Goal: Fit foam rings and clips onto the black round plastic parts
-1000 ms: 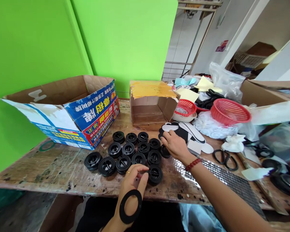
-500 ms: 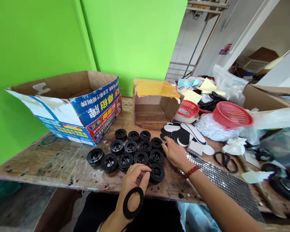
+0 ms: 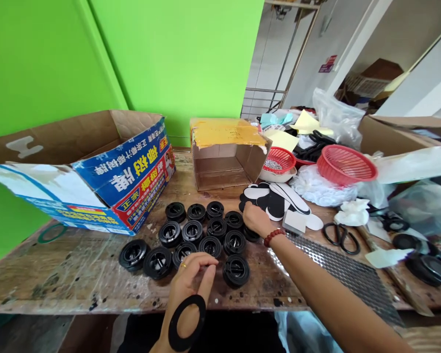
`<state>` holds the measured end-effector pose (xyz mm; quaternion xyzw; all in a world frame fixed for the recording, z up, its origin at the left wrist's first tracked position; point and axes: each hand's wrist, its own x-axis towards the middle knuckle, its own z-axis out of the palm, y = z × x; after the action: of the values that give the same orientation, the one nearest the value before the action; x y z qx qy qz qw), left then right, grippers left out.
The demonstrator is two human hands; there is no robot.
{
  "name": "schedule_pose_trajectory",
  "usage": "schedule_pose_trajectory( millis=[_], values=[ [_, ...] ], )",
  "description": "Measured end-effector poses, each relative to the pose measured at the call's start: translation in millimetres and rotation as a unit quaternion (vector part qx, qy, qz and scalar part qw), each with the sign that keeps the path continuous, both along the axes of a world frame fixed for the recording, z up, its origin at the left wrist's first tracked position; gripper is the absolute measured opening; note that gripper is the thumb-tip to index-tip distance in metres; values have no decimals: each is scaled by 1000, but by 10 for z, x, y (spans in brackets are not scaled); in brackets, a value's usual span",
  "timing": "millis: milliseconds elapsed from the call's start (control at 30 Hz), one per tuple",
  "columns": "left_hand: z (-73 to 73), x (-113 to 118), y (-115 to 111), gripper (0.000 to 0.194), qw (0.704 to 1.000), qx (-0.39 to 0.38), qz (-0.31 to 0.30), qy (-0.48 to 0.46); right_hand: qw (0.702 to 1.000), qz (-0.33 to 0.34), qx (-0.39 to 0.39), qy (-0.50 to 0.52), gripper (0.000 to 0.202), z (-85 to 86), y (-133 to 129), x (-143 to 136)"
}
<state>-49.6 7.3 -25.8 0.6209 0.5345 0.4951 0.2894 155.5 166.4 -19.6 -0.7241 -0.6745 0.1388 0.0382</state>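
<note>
My left hand (image 3: 191, 289) is over the table's front edge, thumb and fingers apart with nothing between them. A flat black ring (image 3: 186, 322) lies against the thumb side of that hand near the wrist. Several round black parts (image 3: 235, 270) with bars across their middles stand in rough rows on the wooden table (image 3: 73, 274). My right hand (image 3: 256, 219) reaches to the right end of these rows, beside black and white flat pieces (image 3: 275, 201). Its fingers are bent downward, and their tips are hidden, so what they hold cannot be seen.
A large blue carton (image 3: 132, 181) stands at the left and a smaller open carton (image 3: 230, 132) behind the rows. To the right are red baskets (image 3: 347, 164), black scissors (image 3: 341, 238), a perforated metal strip (image 3: 338, 269), a grey-white block (image 3: 294, 221) and plastic bags (image 3: 334, 115).
The camera view has shifted to the right. My right hand has moved from beside the round parts toward the black and white pieces, its fingers now bent. My left hand remains apart, now farther from the nearest part.
</note>
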Motion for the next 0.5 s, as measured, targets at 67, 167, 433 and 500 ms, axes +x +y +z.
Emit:
schedule_pose_trajectory(
  millis=[67, 167, 433, 500],
  values=[
    [-17, -47, 20, 17, 1000, 6, 7, 9, 1000, 2, 8, -5, 28, -40, -21, -4],
    [-52, -79, 51, 16, 1000, 11, 8, 27, 1000, -1, 26, -6, 28, -59, -58, 1],
    [-215, -192, -8, 28, 994, 34, -28, 102, 989, 10, 132, 63, 34, 155, -208, 32],
    [-297, -395, -21, 34, 992, 29, -17, 121, 983, 34, 160, 83, 29, 269, -443, 194]
  ],
)
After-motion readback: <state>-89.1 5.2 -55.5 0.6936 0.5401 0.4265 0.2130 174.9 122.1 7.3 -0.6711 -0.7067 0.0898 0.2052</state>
